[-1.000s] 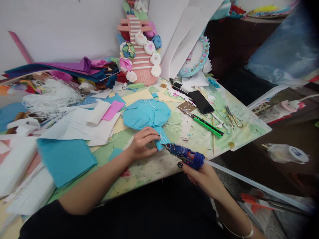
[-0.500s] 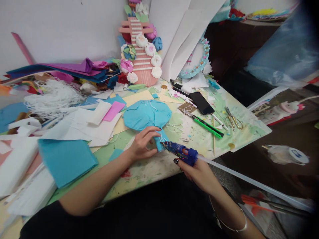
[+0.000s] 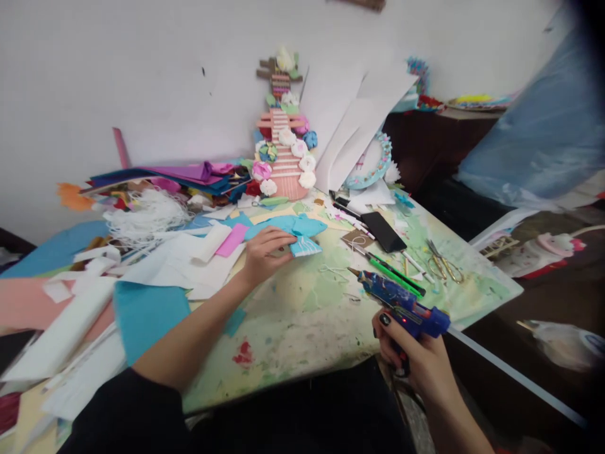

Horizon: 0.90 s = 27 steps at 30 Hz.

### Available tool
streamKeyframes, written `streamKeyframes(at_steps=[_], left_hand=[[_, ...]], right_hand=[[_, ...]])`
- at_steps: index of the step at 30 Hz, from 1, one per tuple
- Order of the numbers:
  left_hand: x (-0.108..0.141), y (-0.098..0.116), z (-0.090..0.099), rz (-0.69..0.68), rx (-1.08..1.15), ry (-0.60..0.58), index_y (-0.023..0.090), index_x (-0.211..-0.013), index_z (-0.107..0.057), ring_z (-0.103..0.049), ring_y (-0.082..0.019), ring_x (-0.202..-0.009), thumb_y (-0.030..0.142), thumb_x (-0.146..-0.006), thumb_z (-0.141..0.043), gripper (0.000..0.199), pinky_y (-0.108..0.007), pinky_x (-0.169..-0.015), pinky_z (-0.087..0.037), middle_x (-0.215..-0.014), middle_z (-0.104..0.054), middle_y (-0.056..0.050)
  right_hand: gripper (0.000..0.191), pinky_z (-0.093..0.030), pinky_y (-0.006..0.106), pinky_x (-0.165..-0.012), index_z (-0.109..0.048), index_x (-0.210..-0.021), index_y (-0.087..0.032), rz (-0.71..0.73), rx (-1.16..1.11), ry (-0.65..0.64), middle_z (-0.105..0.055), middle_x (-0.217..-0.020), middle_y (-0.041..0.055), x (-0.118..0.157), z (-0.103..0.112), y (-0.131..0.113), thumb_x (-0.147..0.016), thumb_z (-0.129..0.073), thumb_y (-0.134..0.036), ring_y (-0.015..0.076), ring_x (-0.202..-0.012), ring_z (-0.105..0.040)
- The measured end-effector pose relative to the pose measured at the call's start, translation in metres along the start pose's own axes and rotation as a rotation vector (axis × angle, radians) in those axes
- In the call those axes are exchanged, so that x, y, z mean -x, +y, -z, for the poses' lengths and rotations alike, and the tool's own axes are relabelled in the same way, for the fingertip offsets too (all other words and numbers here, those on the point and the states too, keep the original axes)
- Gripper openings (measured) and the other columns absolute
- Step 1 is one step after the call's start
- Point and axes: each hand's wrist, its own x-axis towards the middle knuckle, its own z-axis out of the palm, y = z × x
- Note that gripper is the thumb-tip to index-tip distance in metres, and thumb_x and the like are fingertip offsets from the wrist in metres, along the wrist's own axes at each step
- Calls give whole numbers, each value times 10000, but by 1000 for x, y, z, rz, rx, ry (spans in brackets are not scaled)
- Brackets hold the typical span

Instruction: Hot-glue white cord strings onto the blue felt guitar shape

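Note:
My left hand (image 3: 267,254) pinches the narrow end of a blue paper piece (image 3: 302,224), whose wide rounded part lies behind it on the table. White strings (image 3: 307,247) run across that narrow end. My right hand (image 3: 401,340) is wrapped round a dark blue glue gun (image 3: 397,304), a small red light showing on its side. A long clear glue stick (image 3: 515,376) sticks out of its back. The nozzle points left toward the paper piece, apart from it. Right of the paper, a loose white string (image 3: 334,270) lies on the tabletop.
A green utility knife (image 3: 396,275), a black phone (image 3: 383,232) and gold scissors (image 3: 444,263) lie to the right. At the back stands a pink paper guitar with flowers (image 3: 286,167). White string (image 3: 146,221), white paper (image 3: 165,268) and blue paper (image 3: 150,315) crowd the left side.
My right hand has drawn the glue gun away from the blue paper piece, to the right and toward me. My left hand still holds the narrow end, now tilted up. The view has shifted upward.

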Motion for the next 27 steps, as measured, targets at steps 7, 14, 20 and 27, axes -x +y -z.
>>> streamKeyframes(at_steps=[7, 14, 20, 27], left_hand=[[-94, -16, 19, 248, -12, 210, 158, -523, -640, -520, -101, -525, 380, -733, -734, 319, -223, -523, -418, -531, -589, 8], [-137, -29, 39, 694, 213, 232, 119, -504, -614, -443, -74, -409, 496, -675, -740, 432, -203, -405, -339, -464, -536, -4], [-82, -65, 9, 1164, 385, 86, 107, -593, -640, -567, -108, -487, 560, -527, -810, 489, -191, -440, -411, -557, -639, -55], [-12, -84, -19, 1422, 318, -75, 108, -585, -591, -598, -143, -510, 610, -554, -783, 539, -221, -466, -430, -580, -662, -116]], right_hand=[[387, -243, 212, -376, -586, -665, -143, 34, -22, 24, -431, -441, -41, 1, 1, -8, -782, -670, -501, 46, -336, -298], [418, -236, 221, -398, -596, -652, -139, 10, -41, 42, -366, -402, -56, 5, 3, -12, -789, -650, -530, 52, -346, -268], [401, -239, 218, -403, -593, -640, -141, -5, -87, 27, -371, -400, -58, 5, 1, -9, -779, -672, -509, 46, -343, -271], [432, -272, 212, -383, -594, -627, -140, -44, -17, 4, -382, -363, -57, -3, 7, 9, -768, -666, -541, 48, -320, -294]])
